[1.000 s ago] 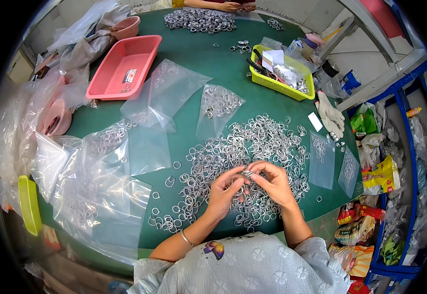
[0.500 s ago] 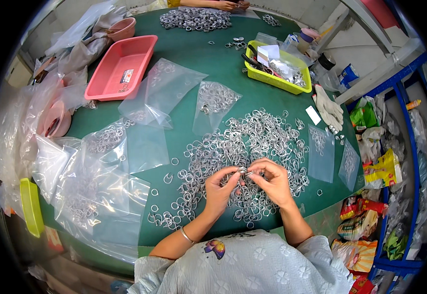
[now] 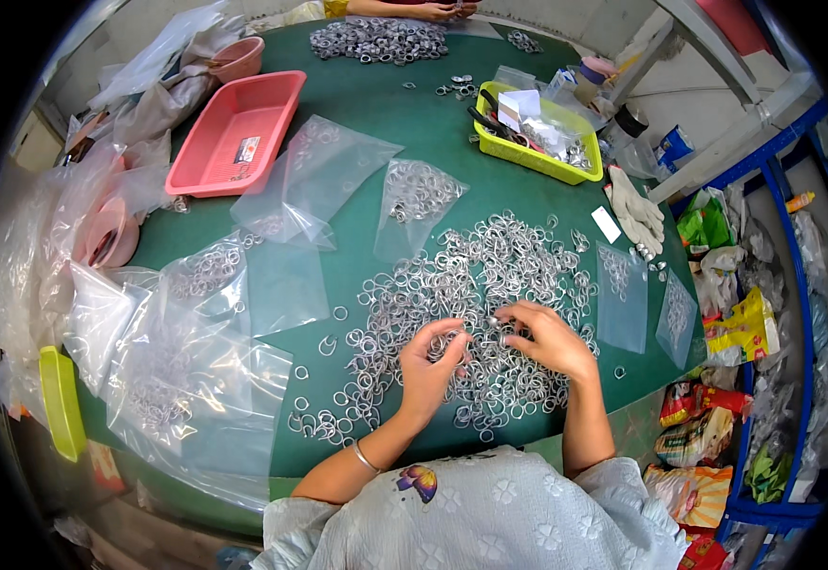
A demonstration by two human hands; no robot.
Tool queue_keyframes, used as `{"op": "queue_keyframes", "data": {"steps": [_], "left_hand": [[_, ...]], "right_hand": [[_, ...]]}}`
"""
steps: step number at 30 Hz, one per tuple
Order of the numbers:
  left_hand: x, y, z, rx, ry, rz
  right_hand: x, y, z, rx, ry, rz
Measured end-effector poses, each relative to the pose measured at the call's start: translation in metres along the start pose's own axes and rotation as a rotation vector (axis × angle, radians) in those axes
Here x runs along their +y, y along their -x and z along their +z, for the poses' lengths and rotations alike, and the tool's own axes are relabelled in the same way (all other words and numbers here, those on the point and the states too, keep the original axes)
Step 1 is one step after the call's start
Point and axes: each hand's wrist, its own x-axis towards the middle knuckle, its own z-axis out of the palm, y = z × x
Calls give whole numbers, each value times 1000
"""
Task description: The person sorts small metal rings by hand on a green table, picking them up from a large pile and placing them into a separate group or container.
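Note:
A broad heap of small silvery metal rings point(image 3: 514, 256) is spread over the green table before me. My left hand point(image 3: 428, 369) is held above the heap's near part, thumb and forefinger curled together around a metal ring that is mostly hidden by the fingertips. To its right, my right hand point(image 3: 558, 344) reaches over the rings with palm down. Its thumb and fingers are bent but apart, their tips close to the rings beneath. A gap separates the two hands.
Clear plastic bags point(image 3: 205, 380) with rings inside lie on the left. Behind them stands a pink basket point(image 3: 181, 180); a yellow-green basket point(image 3: 528, 161) with tools stands at back right. Beside it lie gloves point(image 3: 634, 211). Across the table, another person's hands point(image 3: 438, 11) are near another ring pile point(image 3: 376, 43).
My hands, which met at the fingertips over a ring, have come apart. The right one has moved right and turned palm down; the left has hardly shifted.

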Motion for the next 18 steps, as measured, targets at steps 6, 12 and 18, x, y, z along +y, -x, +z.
{"op": "queue_keyframes", "data": {"steps": [6,12,18], "left_hand": [[-9,0,-2,-74,39,-32],[-10,0,-1,-98,34,-59],[-10,3,-2,-64,12,-9]], "right_hand": [[6,-71,-1,311,166,-200],[28,-94,24,146,368,-235],[25,-34,4,-139,123,-338]]}}
